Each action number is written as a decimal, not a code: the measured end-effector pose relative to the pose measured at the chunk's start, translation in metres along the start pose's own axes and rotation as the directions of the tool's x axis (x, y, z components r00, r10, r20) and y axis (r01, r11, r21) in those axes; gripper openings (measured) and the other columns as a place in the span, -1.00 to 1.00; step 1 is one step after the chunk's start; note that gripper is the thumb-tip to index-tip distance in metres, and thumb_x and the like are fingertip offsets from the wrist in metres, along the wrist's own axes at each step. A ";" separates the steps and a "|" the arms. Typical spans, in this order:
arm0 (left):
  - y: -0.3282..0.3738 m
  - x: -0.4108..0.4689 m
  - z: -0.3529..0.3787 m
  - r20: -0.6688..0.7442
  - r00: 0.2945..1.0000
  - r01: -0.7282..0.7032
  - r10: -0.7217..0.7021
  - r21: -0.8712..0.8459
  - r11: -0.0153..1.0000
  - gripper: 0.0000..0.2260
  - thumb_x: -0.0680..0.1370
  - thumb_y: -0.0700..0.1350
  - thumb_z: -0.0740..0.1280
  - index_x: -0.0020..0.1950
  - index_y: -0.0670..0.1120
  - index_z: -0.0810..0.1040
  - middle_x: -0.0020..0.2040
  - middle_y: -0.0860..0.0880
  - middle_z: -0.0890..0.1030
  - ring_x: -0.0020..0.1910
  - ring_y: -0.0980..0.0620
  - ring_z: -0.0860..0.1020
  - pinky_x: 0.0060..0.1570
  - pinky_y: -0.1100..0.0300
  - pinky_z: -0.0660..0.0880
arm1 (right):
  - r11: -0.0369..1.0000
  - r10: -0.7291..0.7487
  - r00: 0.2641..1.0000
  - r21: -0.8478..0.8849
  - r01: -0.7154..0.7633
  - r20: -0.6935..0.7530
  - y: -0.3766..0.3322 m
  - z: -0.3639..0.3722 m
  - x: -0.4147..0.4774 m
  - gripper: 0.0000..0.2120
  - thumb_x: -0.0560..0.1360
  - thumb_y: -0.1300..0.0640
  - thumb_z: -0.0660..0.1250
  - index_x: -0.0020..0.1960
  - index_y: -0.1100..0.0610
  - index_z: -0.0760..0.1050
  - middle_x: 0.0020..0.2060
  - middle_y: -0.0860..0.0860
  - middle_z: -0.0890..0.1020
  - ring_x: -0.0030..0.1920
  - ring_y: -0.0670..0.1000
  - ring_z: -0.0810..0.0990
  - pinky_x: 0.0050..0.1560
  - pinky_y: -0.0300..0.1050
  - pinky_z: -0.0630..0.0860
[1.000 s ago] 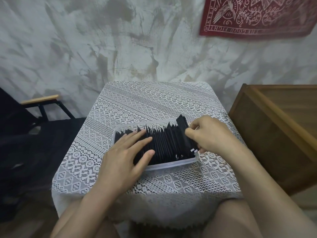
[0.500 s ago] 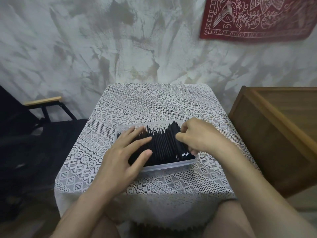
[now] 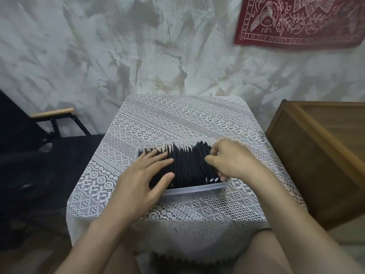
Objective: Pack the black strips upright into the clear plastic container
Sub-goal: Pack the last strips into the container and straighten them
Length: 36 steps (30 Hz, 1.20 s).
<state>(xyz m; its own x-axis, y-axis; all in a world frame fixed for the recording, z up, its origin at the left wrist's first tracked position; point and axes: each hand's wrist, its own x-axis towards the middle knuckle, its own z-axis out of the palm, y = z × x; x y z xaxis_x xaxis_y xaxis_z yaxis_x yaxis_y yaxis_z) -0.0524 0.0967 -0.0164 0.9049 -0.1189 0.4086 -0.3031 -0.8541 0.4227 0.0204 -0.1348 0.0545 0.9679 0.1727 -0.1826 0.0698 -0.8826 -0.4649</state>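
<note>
A clear plastic container (image 3: pixel 194 190) sits on the lace-covered table (image 3: pixel 183 119). It is filled with several black strips (image 3: pixel 187 165) standing upright in a row, their pointed tops sticking up. My left hand (image 3: pixel 142 182) lies flat with straight fingers pressing on the left part of the row. My right hand (image 3: pixel 231 160) is at the right end of the row, its fingers curled down among the strips there; what they pinch is hidden by the hand.
A wooden box or cabinet (image 3: pixel 324 155) stands close to the table's right side. A black chair with a wooden armrest (image 3: pixel 52 113) is at the left. A red cloth (image 3: pixel 300 20) hangs on the wall behind.
My right hand has lowered a bundle of strips that stood tall at the right end, pushing it down into the row. My left hand stays pressed on the left strips.
</note>
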 end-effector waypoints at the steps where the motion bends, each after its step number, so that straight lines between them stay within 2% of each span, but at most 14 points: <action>1: 0.000 0.001 -0.001 0.000 1.000 -0.001 0.001 -0.009 1.000 -0.51 0.62 0.36 0.09 0.43 0.19 0.52 0.46 0.22 0.45 0.54 0.21 0.27 0.55 -0.05 0.24 | 1.000 -0.004 1.000 -0.007 0.004 -0.002 0.001 0.001 -0.001 -0.81 0.63 0.00 0.31 0.00 0.11 0.57 -0.40 0.02 0.71 -0.45 -0.08 0.68 -0.26 -0.23 0.48; 5: 0.001 0.001 -0.006 -0.020 1.000 0.000 -0.001 -0.073 0.997 -0.51 0.60 0.36 0.13 0.42 0.20 0.53 0.49 0.24 0.42 0.56 0.25 0.22 0.53 -0.03 0.25 | 0.999 -0.009 1.000 0.049 0.008 0.000 0.004 -0.002 -0.005 -0.76 0.60 -0.14 0.34 -0.05 0.03 0.55 -0.43 -0.01 0.68 -0.46 -0.09 0.67 -0.31 -0.20 0.49; 9: 0.003 0.001 -0.007 -0.073 0.997 -0.028 0.019 -0.124 0.992 -0.60 0.62 0.29 0.18 0.35 0.19 0.60 0.47 0.24 0.44 0.57 0.25 0.21 0.50 -0.06 0.29 | 0.994 -0.021 1.000 0.110 0.023 -0.019 0.009 -0.004 -0.007 -0.76 0.61 -0.13 0.33 -0.05 0.03 0.56 -0.41 0.00 0.69 -0.42 -0.04 0.69 -0.29 -0.16 0.58; 12: 0.006 0.002 -0.005 -0.130 0.991 -0.059 0.043 -0.121 0.991 -0.65 0.63 0.20 0.21 0.29 0.13 0.65 0.42 0.20 0.52 0.54 0.19 0.29 0.46 -0.07 0.36 | 0.987 -0.045 0.999 0.152 0.048 -0.029 0.013 -0.003 -0.005 -0.81 0.63 -0.07 0.32 -0.05 0.04 0.55 -0.40 0.02 0.69 -0.44 -0.04 0.68 -0.35 -0.18 0.55; 15: 0.027 0.013 0.001 -0.180 0.967 -0.180 0.178 0.008 0.984 -0.70 0.64 0.09 0.25 0.24 0.04 0.69 0.30 0.11 0.63 0.42 0.10 0.47 0.40 0.00 0.43 | 0.979 -0.059 0.998 0.193 0.065 -0.035 0.016 0.000 -0.001 -0.83 0.62 -0.03 0.33 -0.09 0.03 0.55 -0.43 0.02 0.68 -0.45 -0.03 0.67 -0.37 -0.16 0.57; 18: 0.055 0.021 0.018 -0.073 0.955 -0.279 0.289 0.122 0.953 -0.66 0.62 0.09 0.26 0.29 0.00 0.67 0.29 0.05 0.65 0.33 0.03 0.55 0.41 0.03 0.42 | 0.980 -0.061 0.997 0.189 0.067 -0.038 0.015 0.003 0.005 -0.83 0.60 -0.01 0.34 -0.12 0.04 0.55 -0.46 0.02 0.67 -0.43 0.02 0.69 -0.27 -0.07 0.64; 21: 0.065 0.021 0.033 0.003 0.962 -0.270 0.274 0.176 0.947 -0.61 0.63 0.12 0.23 0.34 -0.02 0.63 0.33 0.03 0.62 0.33 0.00 0.56 0.42 0.04 0.38 | 0.980 -0.055 0.998 0.190 0.061 -0.032 0.016 0.003 0.006 -0.83 0.59 0.03 0.32 -0.14 0.06 0.57 -0.48 0.02 0.65 -0.42 0.04 0.69 -0.23 -0.05 0.66; 24: 0.062 0.019 0.037 0.019 0.975 -0.221 0.221 0.192 0.956 -0.60 0.64 0.14 0.21 0.37 -0.01 0.60 0.35 0.03 0.61 0.33 0.02 0.56 0.42 0.06 0.37 | 0.969 -0.045 0.999 0.241 0.048 -0.015 0.022 0.002 0.007 -0.80 0.61 0.01 0.35 -0.14 0.09 0.57 -0.47 0.04 0.66 -0.40 0.08 0.70 -0.24 0.01 0.69; 30: 0.061 0.016 0.040 0.027 0.974 -0.224 0.223 0.192 0.955 -0.61 0.63 0.14 0.23 0.38 0.02 0.60 0.35 0.04 0.60 0.31 0.03 0.56 0.41 0.05 0.39 | 0.960 -0.055 0.999 0.276 0.052 0.003 0.026 0.003 0.008 -0.73 0.62 0.01 0.34 -0.19 0.12 0.57 -0.47 0.04 0.65 -0.40 0.12 0.69 -0.24 0.07 0.69; 33: 0.062 0.016 0.040 0.016 0.973 -0.229 0.230 0.199 0.953 -0.63 0.63 0.13 0.24 0.36 0.04 0.61 0.34 0.05 0.60 0.28 0.05 0.55 0.39 0.05 0.41 | 0.962 -0.056 0.998 0.266 0.055 -0.001 0.027 0.001 0.008 -0.70 0.64 0.04 0.31 -0.23 0.13 0.56 -0.47 0.04 0.65 -0.43 0.10 0.68 -0.27 0.03 0.67; 36: 0.063 0.016 0.039 0.031 0.974 -0.226 0.224 0.208 0.952 -0.63 0.64 0.14 0.23 0.35 0.05 0.61 0.34 0.05 0.60 0.27 0.05 0.55 0.38 0.04 0.42 | 0.965 -0.042 0.999 0.259 0.043 -0.012 0.028 -0.004 0.008 -0.73 0.61 0.09 0.31 -0.23 0.16 0.58 -0.49 0.04 0.64 -0.44 0.09 0.67 -0.22 0.07 0.69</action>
<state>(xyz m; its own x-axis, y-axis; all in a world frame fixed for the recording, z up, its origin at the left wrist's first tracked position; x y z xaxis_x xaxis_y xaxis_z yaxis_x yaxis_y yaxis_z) -0.0451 0.0214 -0.0150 0.8226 -0.3228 0.4681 -0.4307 -0.8912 0.1423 0.0307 -0.1604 0.0434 0.9670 0.2041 -0.1527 0.0468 -0.7309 -0.6809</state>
